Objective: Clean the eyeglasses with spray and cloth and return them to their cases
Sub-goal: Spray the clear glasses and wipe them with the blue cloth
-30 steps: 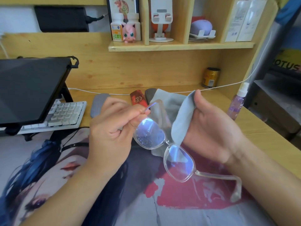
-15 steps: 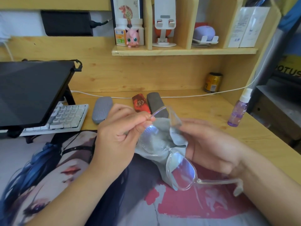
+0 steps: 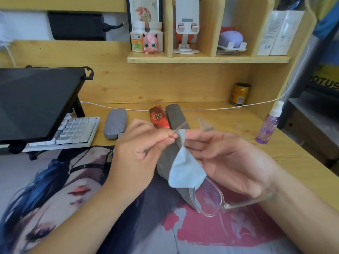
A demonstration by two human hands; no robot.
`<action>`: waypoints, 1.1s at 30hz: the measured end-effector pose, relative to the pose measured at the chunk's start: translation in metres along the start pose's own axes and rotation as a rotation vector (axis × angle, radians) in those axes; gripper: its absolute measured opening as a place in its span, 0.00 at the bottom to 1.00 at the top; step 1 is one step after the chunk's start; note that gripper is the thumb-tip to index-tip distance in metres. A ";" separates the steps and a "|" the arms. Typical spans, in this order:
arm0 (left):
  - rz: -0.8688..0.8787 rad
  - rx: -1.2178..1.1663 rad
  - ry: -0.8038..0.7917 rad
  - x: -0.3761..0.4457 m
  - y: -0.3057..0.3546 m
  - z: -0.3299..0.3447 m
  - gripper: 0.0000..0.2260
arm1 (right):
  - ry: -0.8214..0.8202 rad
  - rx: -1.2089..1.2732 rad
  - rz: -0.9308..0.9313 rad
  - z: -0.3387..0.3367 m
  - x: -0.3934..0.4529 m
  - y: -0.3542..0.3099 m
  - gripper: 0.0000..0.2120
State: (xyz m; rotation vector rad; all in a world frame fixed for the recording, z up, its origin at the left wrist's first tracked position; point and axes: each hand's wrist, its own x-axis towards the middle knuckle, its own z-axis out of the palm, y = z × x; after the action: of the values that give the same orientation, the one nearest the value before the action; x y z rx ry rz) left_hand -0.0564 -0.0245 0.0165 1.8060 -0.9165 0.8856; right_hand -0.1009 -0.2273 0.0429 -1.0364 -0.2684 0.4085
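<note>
- Fingers of the left hand are curled in, thumb and forefinger pressed together on the near end of one clear temple arm of the eyeglasses, just where the frame meets the cloth.
- The right hand lies palm up with fingers loosely extended, holding the grey cleaning cloth wrapped over one lens; whether its thumb presses the cloth from behind cannot be told.
- Glasses sit between the two hands, above the near middle of the desk; the uncovered lens hangs below the cloth at the right, its temple running under the right wrist.
- The covered lens is wholly hidden by the cloth, and the far temple arm is faint against the cases behind it.
- Three cases lie at the far middle of the desk: a grey textured case to the left, a red case, and a dark grey case partly hidden by the hands.
- A purple spray bottle stands at the right, well apart from the hands.
- The wooden desk carries a printed desk mat, a white keyboard under a raised dark screen at left, and a can at the far right beneath a shelf.
</note>
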 end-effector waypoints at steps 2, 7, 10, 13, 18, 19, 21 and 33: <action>-0.003 -0.016 0.007 0.000 0.001 0.000 0.07 | 0.026 -0.118 0.017 0.000 -0.001 0.000 0.25; 0.032 -0.067 -0.066 -0.001 0.008 0.003 0.07 | 0.033 -0.444 0.202 0.003 -0.001 0.013 0.22; 0.073 -0.122 -0.128 -0.003 0.013 0.008 0.05 | 0.007 -0.508 0.290 0.003 0.000 0.014 0.20; 0.046 -0.163 -0.147 -0.002 0.013 0.009 0.06 | 0.038 -0.590 0.226 0.006 -0.001 0.014 0.10; -0.110 -0.215 -0.158 -0.002 0.008 0.002 0.07 | 0.163 -0.546 0.166 0.012 0.004 0.020 0.21; -0.115 -0.217 -0.168 -0.002 0.007 0.002 0.06 | 0.120 -0.476 0.211 0.013 0.003 0.019 0.20; -0.112 -0.213 -0.174 -0.003 0.006 0.000 0.05 | -0.004 -0.305 0.307 0.011 -0.001 0.012 0.11; -0.024 -0.191 -0.143 0.000 0.010 0.013 0.05 | 0.119 -0.265 0.210 0.022 -0.002 0.021 0.09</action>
State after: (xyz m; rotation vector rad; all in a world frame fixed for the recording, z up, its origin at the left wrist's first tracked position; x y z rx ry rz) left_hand -0.0630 -0.0399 0.0157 1.7269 -1.0317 0.6373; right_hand -0.1158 -0.2022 0.0350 -1.3508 -0.1083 0.5078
